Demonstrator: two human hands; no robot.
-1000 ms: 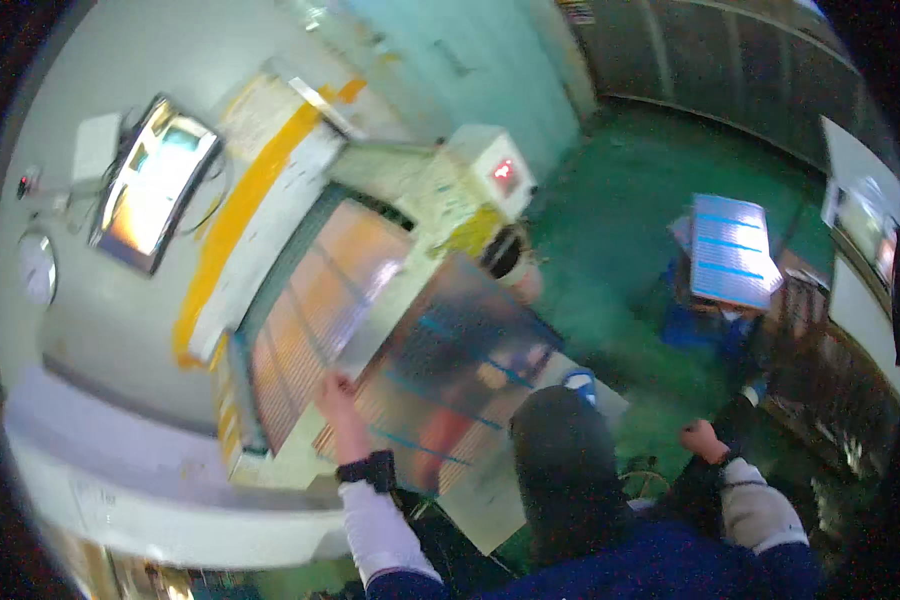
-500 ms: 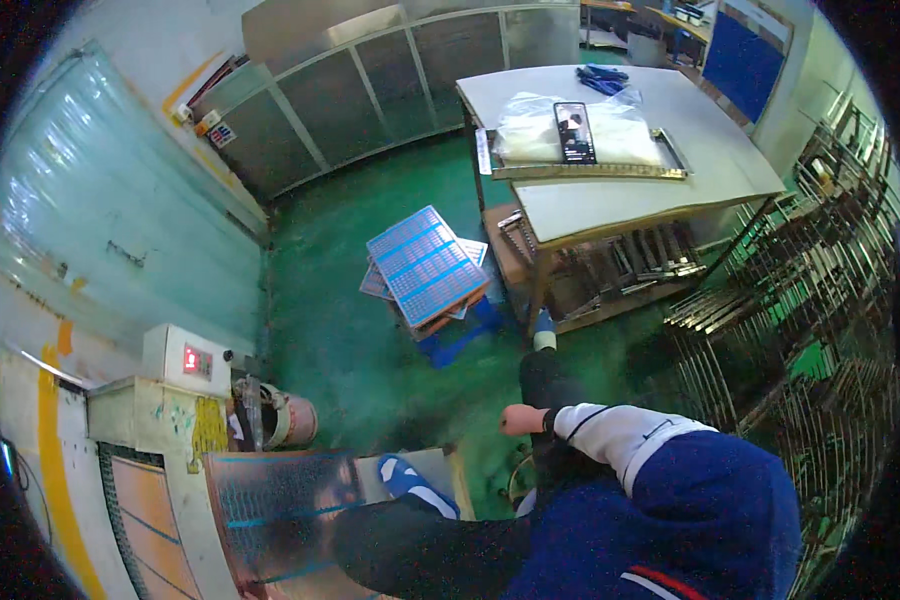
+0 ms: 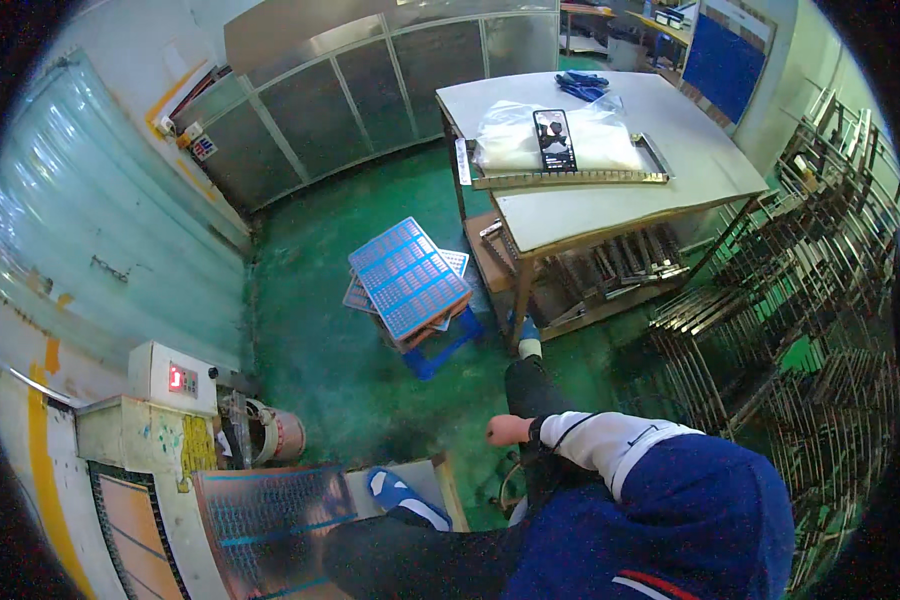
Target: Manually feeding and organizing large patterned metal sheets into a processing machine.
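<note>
Free floor [image 3: 370, 410] beside right hand [image 3: 508, 430], panel stack [image 3: 410, 278] ahead-left, table [image 3: 590, 212] ahead, racks [image 3: 715, 310] blocking right

The right hand [image 3: 509, 430] is curled in a loose fist just left of the right leg [image 3: 532, 388], its forearm [image 3: 605, 443] (white-sleeved, dark-banded at the wrist [image 3: 535, 431]) crossing over that leg; the left leg [image 3: 420, 552] angles out left of it.

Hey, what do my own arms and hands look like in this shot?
Only your right arm shows; your left is out of view. The bare, ungloved right hand has a narrow dark band at its wrist, cuff or strap unclear. Above it, a long white fabric sleeve carries thin dark lines, joining a navy blue fabric upper sleeve.
</note>
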